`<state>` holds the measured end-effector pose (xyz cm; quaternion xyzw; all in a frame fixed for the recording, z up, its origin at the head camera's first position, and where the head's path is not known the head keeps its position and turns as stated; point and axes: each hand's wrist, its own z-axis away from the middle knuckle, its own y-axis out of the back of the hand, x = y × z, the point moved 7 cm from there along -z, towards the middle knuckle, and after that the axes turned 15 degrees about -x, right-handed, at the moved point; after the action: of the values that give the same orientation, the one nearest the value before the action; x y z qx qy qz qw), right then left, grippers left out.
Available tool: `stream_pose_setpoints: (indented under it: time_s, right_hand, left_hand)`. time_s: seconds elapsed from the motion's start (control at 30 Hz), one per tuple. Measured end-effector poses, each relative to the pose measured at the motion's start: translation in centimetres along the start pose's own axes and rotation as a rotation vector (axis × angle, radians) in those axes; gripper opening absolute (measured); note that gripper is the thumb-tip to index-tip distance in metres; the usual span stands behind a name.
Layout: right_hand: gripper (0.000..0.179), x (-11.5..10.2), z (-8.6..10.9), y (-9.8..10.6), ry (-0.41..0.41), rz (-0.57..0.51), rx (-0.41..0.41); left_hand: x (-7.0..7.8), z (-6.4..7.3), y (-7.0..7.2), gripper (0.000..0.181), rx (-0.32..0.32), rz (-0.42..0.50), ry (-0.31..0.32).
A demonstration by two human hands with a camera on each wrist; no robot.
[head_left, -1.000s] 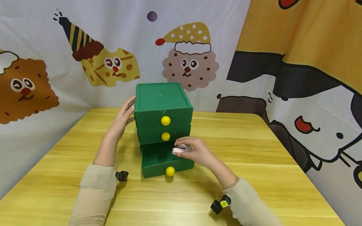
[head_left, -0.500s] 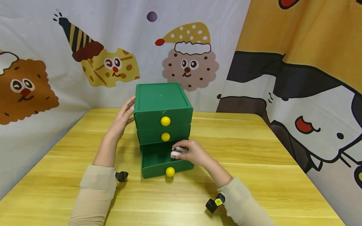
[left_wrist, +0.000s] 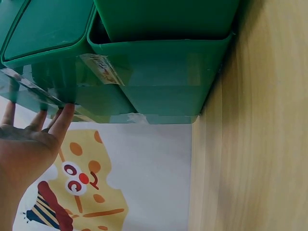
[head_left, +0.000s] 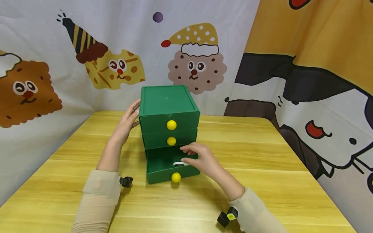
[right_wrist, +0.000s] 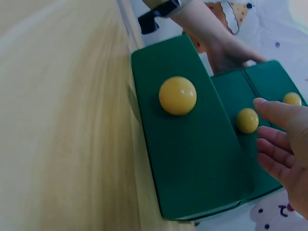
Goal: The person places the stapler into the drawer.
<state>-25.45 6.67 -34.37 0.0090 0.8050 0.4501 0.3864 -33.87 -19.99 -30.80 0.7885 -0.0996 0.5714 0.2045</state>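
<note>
A green drawer cabinet (head_left: 169, 100) with yellow ball knobs stands on the table. Its bottom drawer (head_left: 161, 176) is pulled out, while the upper two are closed. My left hand (head_left: 125, 124) rests its extended fingers against the cabinet's left side; the left wrist view shows the fingertips (left_wrist: 67, 113) at the green wall. Over the right part of the drawer is my right hand (head_left: 202, 158), thumb and fingers apart, holding nothing. Below the thumb, inside the drawer, lies a small pale item (head_left: 179, 164) with a dark part, possibly a mini stapler, partly hidden by the drawer front.
The wooden table (head_left: 256, 155) extends around the cabinet. Behind it hangs a curtain (head_left: 116, 19) printed with cartoon figures. Clear tape (left_wrist: 103, 67) runs along the cabinet's side. The bottom drawer's yellow knob (right_wrist: 177, 96) sticks out toward the front.
My right hand lowered the small pale item into the bottom drawer and let go of it; its fingers have spread and lifted slightly. My left hand has stayed at the cabinet's side.
</note>
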Motion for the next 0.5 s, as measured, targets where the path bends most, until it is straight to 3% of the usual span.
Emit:
stream_pose_setpoints:
  time_s: [0.13,0.23,0.5]
  right_hand:
    - [0.028,-1.6,0.9,-0.3,0.073,0.053,0.010]
    - [0.027,-2.2,1.2,-1.2,0.101,0.072,-0.041]
    - [0.031,-1.6,1.6,-3.8,-0.017,0.067,-0.249]
  left_hand:
    - [0.1,0.1,-0.2,0.056,-0.001,-0.004,-0.004]
    - [0.1,0.1,-0.2,0.055,0.000,-0.001,-0.005]
    - [0.0,0.0,-0.2,0.056,0.003,-0.002,0.000]
